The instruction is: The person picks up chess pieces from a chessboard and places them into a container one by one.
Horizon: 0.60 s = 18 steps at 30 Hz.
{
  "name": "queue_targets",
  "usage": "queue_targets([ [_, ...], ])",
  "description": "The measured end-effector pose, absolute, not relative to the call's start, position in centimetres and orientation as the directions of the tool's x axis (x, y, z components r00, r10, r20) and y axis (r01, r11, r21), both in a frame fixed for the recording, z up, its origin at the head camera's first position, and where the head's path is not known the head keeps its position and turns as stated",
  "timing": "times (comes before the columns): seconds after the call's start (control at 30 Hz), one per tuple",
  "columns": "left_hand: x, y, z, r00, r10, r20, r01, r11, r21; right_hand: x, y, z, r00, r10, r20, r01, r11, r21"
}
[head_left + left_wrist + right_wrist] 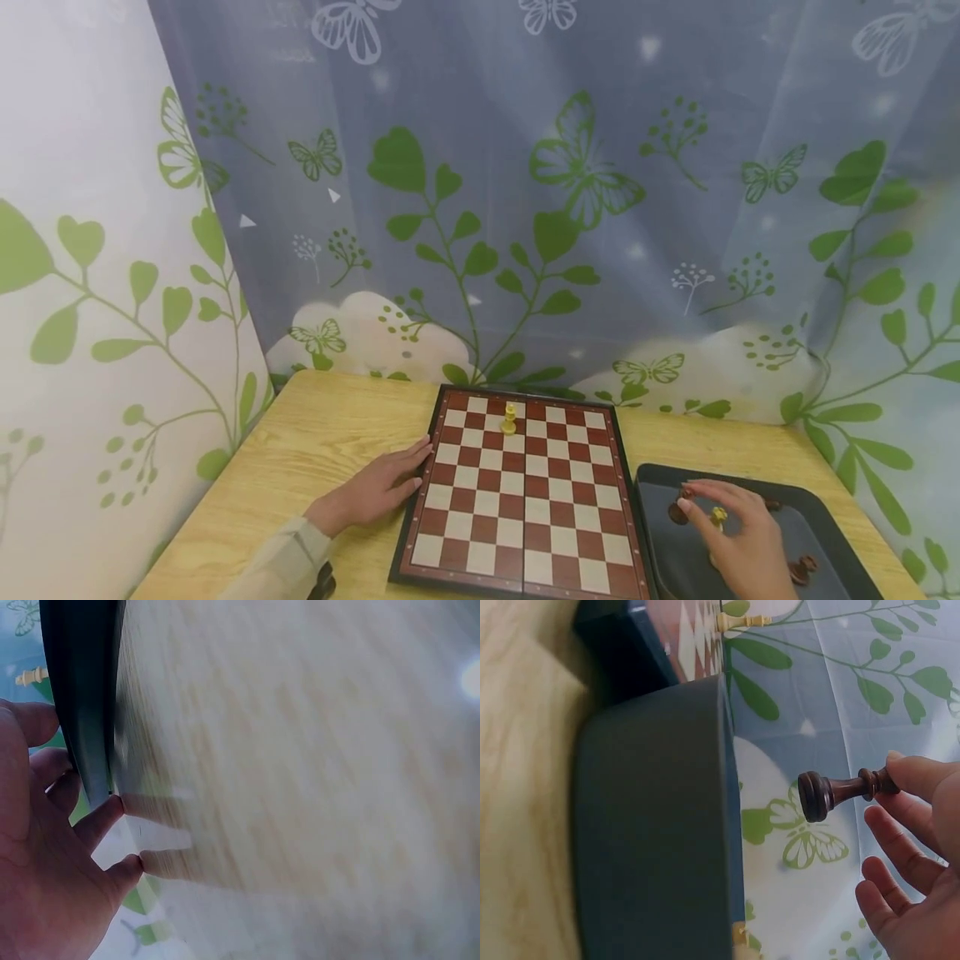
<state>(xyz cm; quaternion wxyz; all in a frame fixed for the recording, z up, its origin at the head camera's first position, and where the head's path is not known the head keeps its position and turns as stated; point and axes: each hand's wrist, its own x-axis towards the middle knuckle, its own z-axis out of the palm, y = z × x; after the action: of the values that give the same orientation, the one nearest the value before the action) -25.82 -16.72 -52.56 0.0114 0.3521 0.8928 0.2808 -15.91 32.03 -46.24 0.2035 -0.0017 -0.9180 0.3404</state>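
In the head view a brown-and-cream chessboard (504, 507) lies on the table, with one yellow chess piece (509, 421) standing near its far edge. My left hand (378, 487) rests against the board's left side, fingers extended; in the left wrist view the fingertips (112, 806) meet the table and the board's dark edge (82, 697). Over the tray, my right hand (742, 533) pinches a dark brown chess piece (840, 791) by its top between thumb and forefinger. The piece is tilted sideways in the right wrist view, its round base free and its head hidden by the fingertips.
A dark tray (832, 508) stands right beside the board. In it are a yellow piece (718, 517) and several dark brown pieces (802, 570), partly behind my right hand. A curtain (480, 208) printed with leaves and butterflies hangs behind the wooden table (322, 425).
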Motion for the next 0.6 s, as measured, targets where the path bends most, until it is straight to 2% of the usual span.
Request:
queue_targets([
  [0.33,-25.7,-16.7,-52.6,-0.753,0.639,0.158,0.612,0.591,0.525,-14.9,33.1,-47.2,-0.934,0.192,0.302,-0.034,0.792,-0.610],
  [0.6,-25.8,-16.7,-52.6,-0.771,0.623,0.127,0.581,0.609,0.540,-14.9,33.4,-48.6,-0.878,0.203,0.434,-0.096,0.812,-0.575],
])
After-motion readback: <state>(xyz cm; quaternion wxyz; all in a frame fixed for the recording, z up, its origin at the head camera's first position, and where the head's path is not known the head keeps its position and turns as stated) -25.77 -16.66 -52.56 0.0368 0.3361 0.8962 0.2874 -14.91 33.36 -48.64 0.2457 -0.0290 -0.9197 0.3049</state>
